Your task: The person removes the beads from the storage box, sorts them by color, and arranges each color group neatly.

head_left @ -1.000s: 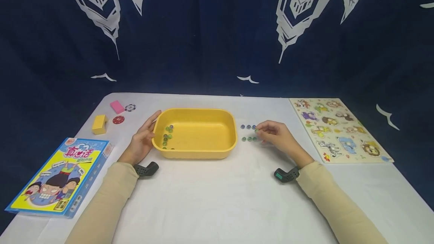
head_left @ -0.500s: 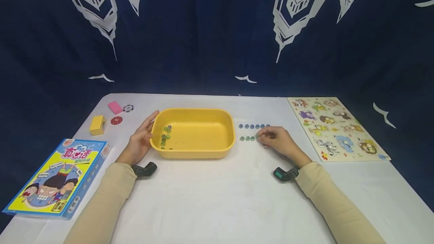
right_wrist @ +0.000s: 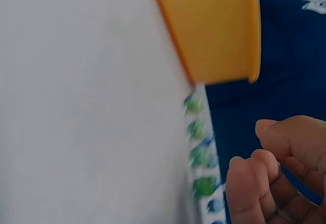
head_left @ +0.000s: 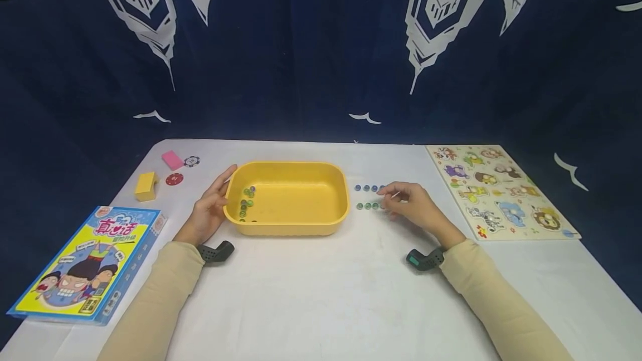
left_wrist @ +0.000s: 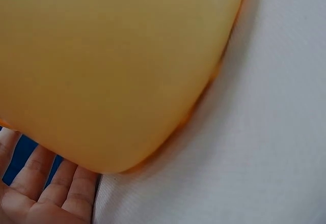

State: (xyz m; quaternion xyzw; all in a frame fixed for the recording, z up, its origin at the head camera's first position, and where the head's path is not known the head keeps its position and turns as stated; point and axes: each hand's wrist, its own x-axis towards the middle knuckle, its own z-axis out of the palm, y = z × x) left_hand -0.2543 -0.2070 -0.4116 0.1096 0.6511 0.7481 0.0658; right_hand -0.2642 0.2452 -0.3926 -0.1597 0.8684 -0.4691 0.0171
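A yellow plastic tray [head_left: 286, 229] sits mid-table, with several green and blue marbles [head_left: 243, 205] along its left inside. My left hand [head_left: 207, 210] rests against the tray's left side, fingers extended along the wall; the left wrist view shows those fingers [left_wrist: 61, 186] beside the tray. Right of the tray lie a row of blue marbles [head_left: 366, 188] and, nearer me, a row of green marbles [head_left: 368, 206]. Over the right part of these rows hovers my right hand [head_left: 413, 205], fingers loosely bent. In the right wrist view its fingertips [right_wrist: 240, 170] hold nothing, beside the green marbles [right_wrist: 201, 156].
At left are a boxed card game [head_left: 85, 266], a yellow block [head_left: 146, 186], a pink block [head_left: 173, 160], a red chip [head_left: 174, 179] and a black-and-white chip [head_left: 191, 161]. An animal puzzle board [head_left: 501, 194] lies at right. Behind the table hangs a dark blue curtain [head_left: 301, 71].
My right hand brought a green marble down to the right end of the green row and let it go, then lifted slightly away. My left hand stayed at the tray.
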